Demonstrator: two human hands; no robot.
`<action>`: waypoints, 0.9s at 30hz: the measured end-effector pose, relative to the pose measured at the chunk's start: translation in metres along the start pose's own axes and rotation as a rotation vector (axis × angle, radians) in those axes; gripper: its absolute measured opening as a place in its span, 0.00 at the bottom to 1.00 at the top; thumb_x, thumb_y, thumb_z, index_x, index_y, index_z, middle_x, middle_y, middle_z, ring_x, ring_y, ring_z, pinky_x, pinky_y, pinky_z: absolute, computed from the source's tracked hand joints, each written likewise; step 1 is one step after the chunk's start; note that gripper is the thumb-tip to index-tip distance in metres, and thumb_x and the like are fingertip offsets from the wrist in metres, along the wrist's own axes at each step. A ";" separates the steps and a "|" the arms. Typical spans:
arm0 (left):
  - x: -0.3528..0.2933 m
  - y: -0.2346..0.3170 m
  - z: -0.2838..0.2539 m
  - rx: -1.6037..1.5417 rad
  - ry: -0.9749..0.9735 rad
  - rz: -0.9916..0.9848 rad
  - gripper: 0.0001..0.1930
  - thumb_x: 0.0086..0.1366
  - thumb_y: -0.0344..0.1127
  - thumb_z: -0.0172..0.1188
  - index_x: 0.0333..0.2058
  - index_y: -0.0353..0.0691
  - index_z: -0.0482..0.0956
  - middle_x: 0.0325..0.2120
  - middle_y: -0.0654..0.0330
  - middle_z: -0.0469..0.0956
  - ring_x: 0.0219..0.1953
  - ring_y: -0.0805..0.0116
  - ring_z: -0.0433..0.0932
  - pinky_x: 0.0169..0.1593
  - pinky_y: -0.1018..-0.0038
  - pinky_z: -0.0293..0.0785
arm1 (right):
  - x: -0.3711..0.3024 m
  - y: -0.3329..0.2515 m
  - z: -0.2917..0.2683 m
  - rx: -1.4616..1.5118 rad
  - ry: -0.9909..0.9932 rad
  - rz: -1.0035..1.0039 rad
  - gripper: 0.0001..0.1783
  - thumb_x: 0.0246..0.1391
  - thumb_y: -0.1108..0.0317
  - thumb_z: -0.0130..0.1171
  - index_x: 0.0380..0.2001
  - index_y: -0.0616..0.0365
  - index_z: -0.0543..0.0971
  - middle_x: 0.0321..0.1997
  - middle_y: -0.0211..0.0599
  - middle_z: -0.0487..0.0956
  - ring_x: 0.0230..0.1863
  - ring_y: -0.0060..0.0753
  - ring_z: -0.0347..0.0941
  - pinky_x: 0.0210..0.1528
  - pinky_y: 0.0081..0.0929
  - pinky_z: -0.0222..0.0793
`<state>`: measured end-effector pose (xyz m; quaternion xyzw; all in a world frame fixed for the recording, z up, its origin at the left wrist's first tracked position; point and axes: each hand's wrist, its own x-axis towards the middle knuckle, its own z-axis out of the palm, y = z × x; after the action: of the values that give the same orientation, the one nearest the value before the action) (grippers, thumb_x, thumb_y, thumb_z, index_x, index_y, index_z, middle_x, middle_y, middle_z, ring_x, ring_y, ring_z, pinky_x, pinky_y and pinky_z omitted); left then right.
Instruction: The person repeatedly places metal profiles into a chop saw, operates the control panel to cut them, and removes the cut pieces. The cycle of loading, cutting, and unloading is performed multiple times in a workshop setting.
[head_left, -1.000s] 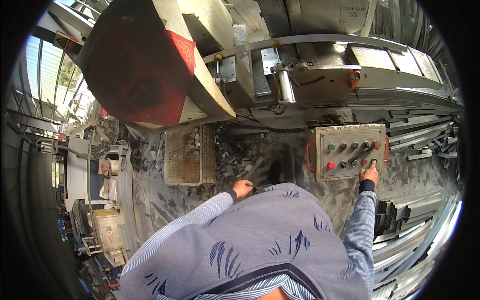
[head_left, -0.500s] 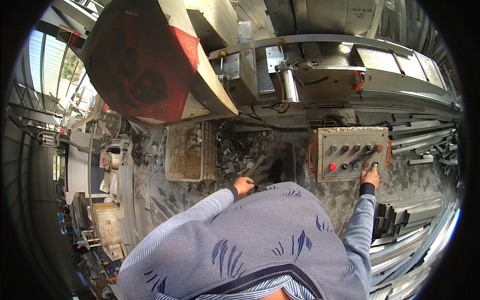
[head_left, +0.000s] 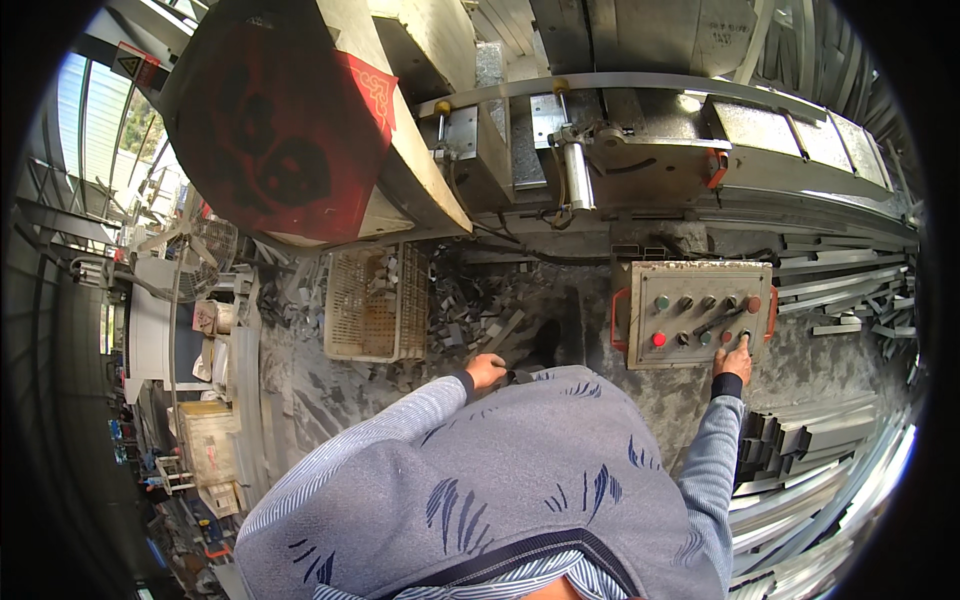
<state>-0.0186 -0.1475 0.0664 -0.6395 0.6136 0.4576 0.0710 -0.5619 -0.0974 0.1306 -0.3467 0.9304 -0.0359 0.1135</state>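
Observation:
My right hand (head_left: 732, 364) reaches to the lower right of a pale metal control panel (head_left: 690, 352). Its index finger is stretched onto a dark button at the panel's lower right corner, and the thumb stands apart from it. Colored buttons and dark knobs sit in two rows on the panel, with a lit red button (head_left: 659, 340) at lower left. My left hand (head_left: 486, 370) hangs in front of my grey apron (head_left: 540, 440), fingers curled closed. Whatever those fingers may hold is hidden.
A machine with a metal bed (head_left: 640, 160) and a small cylinder (head_left: 578, 178) runs across the far side. At left stands a plastic crate (head_left: 370, 310) beside scattered metal offcuts (head_left: 470, 320). Metal profiles (head_left: 815, 430) are stacked at right; a fan (head_left: 205, 250) stands far left.
The view has shifted slightly, so the panel and crate appear a little further left. My right finger remains at the same button, and my left hand stays curled.

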 end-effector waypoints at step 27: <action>-0.010 0.001 -0.005 -0.018 -0.001 -0.086 0.16 0.53 0.41 0.61 0.41 0.42 0.80 0.42 0.54 0.78 0.46 0.58 0.76 0.51 0.69 0.71 | -0.041 -0.049 0.023 1.036 -0.239 0.300 0.12 0.44 0.63 0.58 0.30 0.58 0.74 0.19 0.35 0.72 0.13 0.31 0.66 0.13 0.27 0.59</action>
<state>-0.0154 -0.1442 0.0768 -0.6659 0.5813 0.4598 0.0852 -0.4951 -0.1080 0.1228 -0.1107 0.8108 -0.4328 0.3781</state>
